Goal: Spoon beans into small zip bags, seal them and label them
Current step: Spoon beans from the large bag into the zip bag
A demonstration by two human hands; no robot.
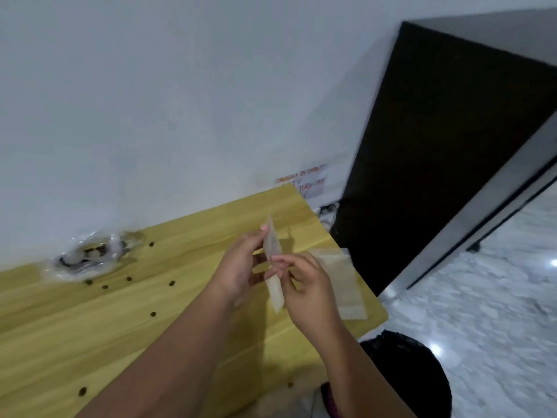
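I hold a small clear zip bag [273, 254] edge-on above the right end of the wooden table [126, 321]. My left hand [238, 267] pinches its upper part between thumb and fingers. My right hand [307, 288] grips its middle from the right side. The bag looks empty. A pile of more clear zip bags [343, 282] lies flat on the table just right of my hands. A crumpled clear plastic bag of beans [90, 254] sits at the back left against the wall. Several loose dark beans [129, 279] are scattered across the tabletop.
The white wall [180, 101] runs along the table's far edge, with a handwritten paper note [304, 182] stuck on it. A tall black cabinet [437, 146] stands to the right. A black bin [416, 372] sits on the marble floor below the table's right corner.
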